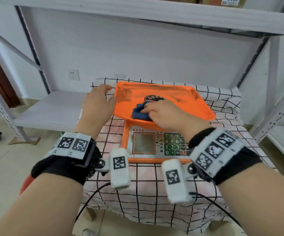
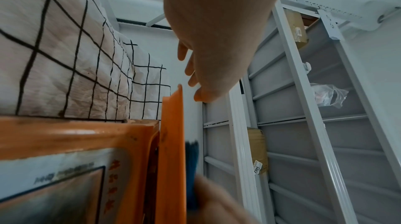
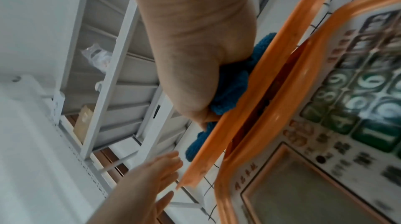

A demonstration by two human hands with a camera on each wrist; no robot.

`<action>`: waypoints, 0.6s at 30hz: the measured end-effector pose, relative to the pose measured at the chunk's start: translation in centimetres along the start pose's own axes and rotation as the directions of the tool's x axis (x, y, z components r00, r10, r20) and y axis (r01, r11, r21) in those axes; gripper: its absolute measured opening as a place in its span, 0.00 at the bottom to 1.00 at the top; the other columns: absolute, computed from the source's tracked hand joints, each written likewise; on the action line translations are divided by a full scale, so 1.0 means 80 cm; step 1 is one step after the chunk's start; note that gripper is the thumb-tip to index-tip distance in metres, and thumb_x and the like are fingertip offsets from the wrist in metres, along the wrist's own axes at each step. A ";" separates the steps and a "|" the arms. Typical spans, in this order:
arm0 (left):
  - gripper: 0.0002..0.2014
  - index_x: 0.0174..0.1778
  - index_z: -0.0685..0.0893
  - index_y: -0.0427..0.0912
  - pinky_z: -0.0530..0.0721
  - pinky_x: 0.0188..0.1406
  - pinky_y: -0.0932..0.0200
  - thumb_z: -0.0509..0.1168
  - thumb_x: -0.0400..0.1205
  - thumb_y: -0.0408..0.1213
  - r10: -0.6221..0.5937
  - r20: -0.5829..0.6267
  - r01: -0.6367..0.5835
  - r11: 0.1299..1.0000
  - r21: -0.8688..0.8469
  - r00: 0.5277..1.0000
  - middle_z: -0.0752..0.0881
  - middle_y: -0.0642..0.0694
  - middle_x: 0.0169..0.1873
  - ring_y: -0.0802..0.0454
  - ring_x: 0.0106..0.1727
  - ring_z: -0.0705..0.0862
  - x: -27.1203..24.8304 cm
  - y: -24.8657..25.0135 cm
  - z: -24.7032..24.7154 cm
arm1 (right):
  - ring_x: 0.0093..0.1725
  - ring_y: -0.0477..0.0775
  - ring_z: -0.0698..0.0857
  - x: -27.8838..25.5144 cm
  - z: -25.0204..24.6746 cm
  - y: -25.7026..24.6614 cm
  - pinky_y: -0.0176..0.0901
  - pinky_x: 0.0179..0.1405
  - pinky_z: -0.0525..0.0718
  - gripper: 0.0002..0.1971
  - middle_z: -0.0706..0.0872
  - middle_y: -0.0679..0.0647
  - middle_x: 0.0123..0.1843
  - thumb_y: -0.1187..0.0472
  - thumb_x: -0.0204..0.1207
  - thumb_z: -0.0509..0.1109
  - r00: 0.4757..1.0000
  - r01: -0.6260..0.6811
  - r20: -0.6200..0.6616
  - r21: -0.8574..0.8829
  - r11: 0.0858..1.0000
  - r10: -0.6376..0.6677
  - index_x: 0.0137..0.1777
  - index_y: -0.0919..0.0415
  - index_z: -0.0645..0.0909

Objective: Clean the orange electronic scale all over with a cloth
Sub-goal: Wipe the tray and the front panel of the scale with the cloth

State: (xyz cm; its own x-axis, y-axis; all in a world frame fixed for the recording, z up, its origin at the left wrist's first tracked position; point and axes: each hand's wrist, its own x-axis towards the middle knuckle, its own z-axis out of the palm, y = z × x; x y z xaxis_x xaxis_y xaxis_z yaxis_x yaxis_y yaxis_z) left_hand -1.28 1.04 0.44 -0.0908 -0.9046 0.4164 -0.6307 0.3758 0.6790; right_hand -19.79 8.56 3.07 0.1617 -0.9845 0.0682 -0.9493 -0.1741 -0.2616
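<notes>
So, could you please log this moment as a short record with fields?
scale: orange electronic scale on a checked tablecloth
pan: orange weighing pan, dark smears along its far and left edges
cloth: bunched blue cloth on the pan's near part
right hand: presses the cloth
left hand: open, beside the pan's left edge

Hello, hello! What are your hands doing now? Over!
Right hand presses blue cloth on orange scale tray. Left hand open beside tray's left edge. Nothing in the way.
</notes>
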 end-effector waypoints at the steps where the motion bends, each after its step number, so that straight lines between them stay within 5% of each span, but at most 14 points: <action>1: 0.20 0.68 0.77 0.41 0.73 0.68 0.45 0.62 0.80 0.36 -0.011 0.000 0.011 1.000 -0.010 1.000 0.80 0.42 0.65 0.43 0.67 0.75 -0.001 0.001 0.001 | 0.65 0.57 0.77 0.010 0.003 -0.005 0.50 0.67 0.71 0.22 0.83 0.53 0.66 0.67 0.80 0.52 1.000 0.010 0.019 -0.037 0.999 -0.010 0.65 0.50 0.82; 8: 0.20 0.69 0.76 0.44 0.74 0.68 0.48 0.62 0.80 0.39 -0.022 0.012 0.022 1.000 -0.020 1.000 0.79 0.44 0.67 0.46 0.69 0.75 -0.004 0.003 0.001 | 0.67 0.62 0.74 0.056 -0.003 0.009 0.57 0.66 0.74 0.22 0.79 0.52 0.67 0.62 0.81 0.51 0.980 -0.178 0.061 -0.144 0.974 0.188 0.69 0.46 0.76; 13: 0.19 0.69 0.76 0.43 0.71 0.69 0.50 0.61 0.81 0.39 -0.031 0.018 0.031 0.999 -0.023 0.999 0.79 0.44 0.66 0.46 0.70 0.73 -0.003 0.002 -0.004 | 0.66 0.64 0.76 0.044 -0.011 0.054 0.60 0.65 0.75 0.21 0.80 0.56 0.66 0.60 0.79 0.53 0.896 -0.440 -0.014 -0.164 0.883 0.444 0.69 0.53 0.77; 16: 0.19 0.68 0.77 0.43 0.71 0.70 0.49 0.62 0.81 0.39 -0.025 0.019 0.025 1.000 -0.012 1.000 0.79 0.43 0.66 0.44 0.70 0.73 -0.002 -0.001 -0.006 | 0.64 0.64 0.76 0.036 -0.008 0.054 0.57 0.63 0.75 0.20 0.82 0.56 0.63 0.62 0.78 0.53 0.909 -0.414 -0.021 -0.153 0.897 0.416 0.65 0.52 0.79; 18: 0.19 0.68 0.78 0.44 0.72 0.69 0.48 0.61 0.81 0.40 -0.040 0.029 0.040 0.999 0.013 0.999 0.78 0.42 0.67 0.42 0.70 0.73 0.000 -0.003 -0.006 | 0.65 0.62 0.76 0.031 -0.007 0.032 0.50 0.63 0.74 0.21 0.82 0.56 0.65 0.66 0.78 0.54 0.961 -0.274 0.002 -0.103 0.956 0.275 0.65 0.52 0.81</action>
State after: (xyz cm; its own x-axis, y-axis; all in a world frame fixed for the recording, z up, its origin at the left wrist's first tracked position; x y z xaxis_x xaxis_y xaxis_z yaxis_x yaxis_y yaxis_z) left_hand -0.72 1.05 0.59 -0.0875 -0.9244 0.3712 -0.6437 0.3369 0.6871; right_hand -21.97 5.66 3.09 -0.1053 -0.9944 -0.0089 -0.9799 0.1053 -0.1692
